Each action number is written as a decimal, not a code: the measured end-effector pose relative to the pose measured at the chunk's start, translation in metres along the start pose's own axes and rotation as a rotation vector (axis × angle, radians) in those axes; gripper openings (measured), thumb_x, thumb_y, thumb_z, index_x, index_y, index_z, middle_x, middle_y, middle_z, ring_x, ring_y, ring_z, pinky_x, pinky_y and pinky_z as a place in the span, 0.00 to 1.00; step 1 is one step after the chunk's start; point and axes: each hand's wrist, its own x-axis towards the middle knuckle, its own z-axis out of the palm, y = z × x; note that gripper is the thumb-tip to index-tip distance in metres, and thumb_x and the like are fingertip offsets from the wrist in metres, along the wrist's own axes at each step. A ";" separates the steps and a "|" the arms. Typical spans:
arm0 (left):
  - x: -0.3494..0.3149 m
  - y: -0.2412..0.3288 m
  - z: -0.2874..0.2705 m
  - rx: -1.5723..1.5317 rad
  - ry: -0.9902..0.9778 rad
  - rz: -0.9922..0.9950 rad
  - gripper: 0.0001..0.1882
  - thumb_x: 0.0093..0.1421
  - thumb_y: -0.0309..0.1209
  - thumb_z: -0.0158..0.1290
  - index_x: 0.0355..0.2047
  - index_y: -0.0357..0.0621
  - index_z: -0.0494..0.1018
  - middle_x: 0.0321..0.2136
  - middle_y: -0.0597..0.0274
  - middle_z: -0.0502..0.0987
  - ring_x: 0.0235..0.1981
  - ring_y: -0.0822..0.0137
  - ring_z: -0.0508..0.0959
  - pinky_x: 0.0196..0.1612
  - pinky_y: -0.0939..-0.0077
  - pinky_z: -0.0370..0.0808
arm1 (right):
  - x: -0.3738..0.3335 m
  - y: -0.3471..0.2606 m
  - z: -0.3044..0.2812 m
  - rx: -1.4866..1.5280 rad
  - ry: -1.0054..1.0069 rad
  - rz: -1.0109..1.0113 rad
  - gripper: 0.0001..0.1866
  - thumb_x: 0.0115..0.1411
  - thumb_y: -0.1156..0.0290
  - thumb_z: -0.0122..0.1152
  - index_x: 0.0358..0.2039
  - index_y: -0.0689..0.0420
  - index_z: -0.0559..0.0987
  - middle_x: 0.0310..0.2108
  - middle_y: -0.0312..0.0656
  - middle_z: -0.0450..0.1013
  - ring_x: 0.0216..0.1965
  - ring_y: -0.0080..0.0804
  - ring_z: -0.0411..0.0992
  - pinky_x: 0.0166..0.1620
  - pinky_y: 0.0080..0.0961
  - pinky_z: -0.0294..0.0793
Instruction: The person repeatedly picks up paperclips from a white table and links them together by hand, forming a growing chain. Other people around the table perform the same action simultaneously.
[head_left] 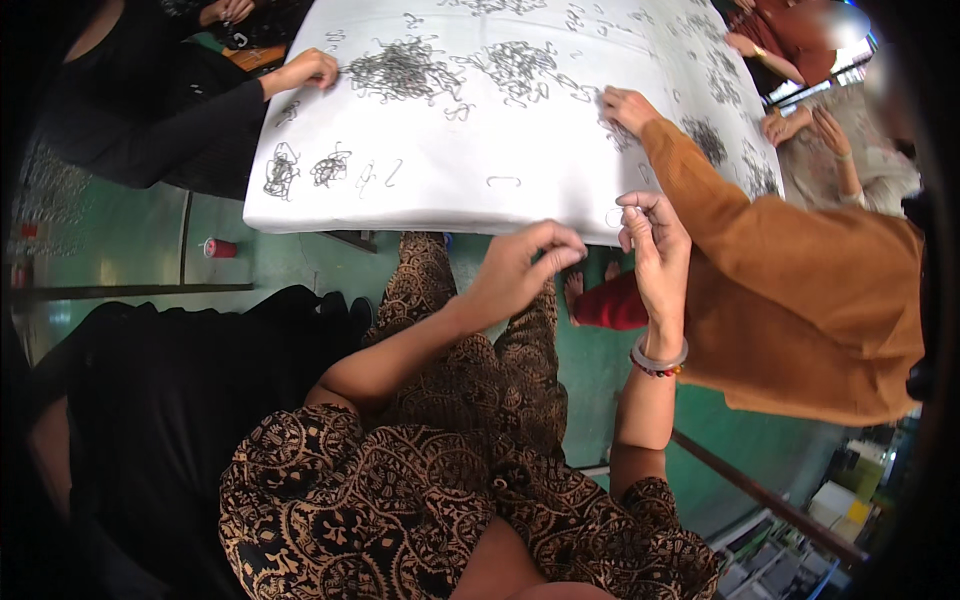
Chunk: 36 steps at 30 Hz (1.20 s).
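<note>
My left hand [530, 265] is in front of the table's near edge, thumb and forefinger brought together in a pinch. Whatever is between those fingertips is too small to make out. To its right, my right hand [657, 250] is raised, with thumb and fingers closed on a small thin loop [613, 216] that shows faintly against the white cover. A bracelet of beads and a pale bangle [658, 357] circle my right wrist. On the table, a single dark bent thin piece [503, 181] lies ahead of my hands. Loose thin dark curved pieces [383, 175] lie to its left.
The white-covered table [440, 205] carries several tangled heaps of dark thin pieces [400, 72]. A co-worker's hand [630, 108] reaches in from the right, in a brown sleeve; another's hand [312, 69] touches the left side. A red cup-like object [219, 248] is on the green floor.
</note>
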 end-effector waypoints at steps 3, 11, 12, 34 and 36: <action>0.008 -0.003 0.004 -0.047 -0.022 -0.047 0.08 0.62 0.29 0.56 0.38 0.37 0.76 0.34 0.63 0.80 0.38 0.75 0.77 0.44 0.77 0.73 | -0.021 -0.025 -0.007 0.071 -0.071 -0.002 0.08 0.61 0.82 0.57 0.41 0.64 0.73 0.25 0.33 0.68 0.22 0.15 0.61 0.27 0.13 0.63; 0.012 -0.002 0.007 -0.165 -0.049 0.167 0.05 0.63 0.24 0.52 0.38 0.34 0.74 0.29 0.62 0.78 0.27 0.75 0.78 0.29 0.79 0.75 | -0.024 -0.039 0.005 -0.274 0.021 -0.170 0.07 0.56 0.81 0.64 0.35 0.64 0.75 0.27 0.39 0.78 0.25 0.19 0.75 0.28 0.17 0.73; 0.011 -0.002 0.005 -0.222 -0.084 0.114 0.05 0.63 0.24 0.52 0.38 0.34 0.74 0.29 0.62 0.78 0.28 0.75 0.78 0.29 0.79 0.76 | -0.026 -0.042 0.003 -0.280 0.032 -0.174 0.06 0.55 0.81 0.64 0.33 0.64 0.76 0.27 0.39 0.77 0.26 0.19 0.75 0.28 0.18 0.73; 0.150 -0.101 -0.158 1.082 0.321 0.117 0.08 0.59 0.27 0.53 0.34 0.34 0.75 0.33 0.42 0.77 0.34 0.43 0.77 0.40 0.55 0.74 | -0.039 -0.036 0.011 -0.165 0.103 -0.114 0.06 0.53 0.86 0.62 0.33 0.67 0.81 0.30 0.44 0.79 0.30 0.25 0.77 0.35 0.19 0.74; 0.140 -0.086 -0.151 0.976 0.379 0.134 0.07 0.61 0.26 0.51 0.36 0.34 0.74 0.33 0.44 0.77 0.30 0.51 0.78 0.38 0.60 0.74 | -0.042 -0.030 0.014 -0.089 0.165 -0.011 0.06 0.54 0.86 0.61 0.33 0.67 0.81 0.30 0.43 0.80 0.31 0.24 0.77 0.35 0.18 0.74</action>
